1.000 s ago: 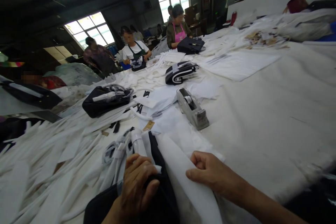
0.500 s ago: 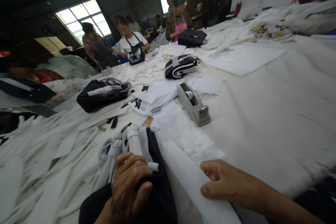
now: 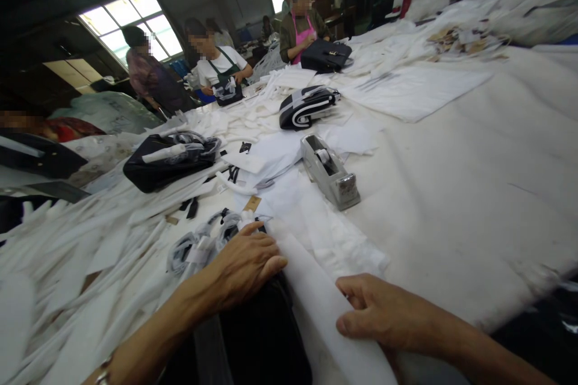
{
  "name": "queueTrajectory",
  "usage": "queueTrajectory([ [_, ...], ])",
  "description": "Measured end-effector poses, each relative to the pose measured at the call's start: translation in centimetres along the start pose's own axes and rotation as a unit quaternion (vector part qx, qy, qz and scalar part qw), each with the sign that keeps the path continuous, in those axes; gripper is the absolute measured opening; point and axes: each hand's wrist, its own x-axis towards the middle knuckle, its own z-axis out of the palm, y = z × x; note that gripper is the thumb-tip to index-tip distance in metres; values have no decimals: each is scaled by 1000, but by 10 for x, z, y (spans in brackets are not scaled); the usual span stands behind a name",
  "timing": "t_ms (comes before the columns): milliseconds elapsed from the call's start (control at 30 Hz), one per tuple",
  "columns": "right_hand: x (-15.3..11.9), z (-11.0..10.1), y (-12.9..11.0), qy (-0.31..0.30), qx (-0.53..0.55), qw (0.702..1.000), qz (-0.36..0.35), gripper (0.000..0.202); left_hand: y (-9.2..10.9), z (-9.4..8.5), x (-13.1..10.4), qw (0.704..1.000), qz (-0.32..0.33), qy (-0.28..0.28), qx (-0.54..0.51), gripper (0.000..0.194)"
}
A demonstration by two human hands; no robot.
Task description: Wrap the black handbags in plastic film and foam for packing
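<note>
A black handbag (image 3: 266, 331) lies in front of me at the table's near side, with wrapped straps (image 3: 194, 252) bunched at its far left. My left hand (image 3: 250, 258) is curled over the bag's far top edge, thumb toward me; its fingertips are partly hidden. To the right of the bag runs a long strip of white foam sheet (image 3: 311, 283). My right hand (image 3: 374, 310) pinches the strip's right edge between thumb and fingers. Beyond both hands stands a grey tape dispenser (image 3: 332, 174) with a roll in it.
White foam strips (image 3: 67, 264) cover the left of the table. A black bag with wrapped handles (image 3: 169, 162), a folded black-and-white bag (image 3: 307, 108) and a brown tag (image 3: 253, 203) lie farther off. Several people work across the table, one in a pink apron (image 3: 303, 36) beside a black bag (image 3: 326, 55).
My left hand has moved forward and right, from the wrapped handle to the bag's far top edge. More of the bag's dark face shows. My right hand stays on the foam strip.
</note>
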Motion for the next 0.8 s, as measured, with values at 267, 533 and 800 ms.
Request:
queueTrajectory([
  [267, -4, -2, -9, 15, -2, 999, -35, 13, -3, 1, 10, 997, 29, -68, -22, 36],
  [533, -4, 2, -25, -6, 120, 993, -15, 26, -2, -17, 12, 993, 28, -106, -53, 37],
  [800, -2, -2, -16, 20, 143, 986, -85, 45, 11, -30, -12, 989, -1, -96, -112, 60],
])
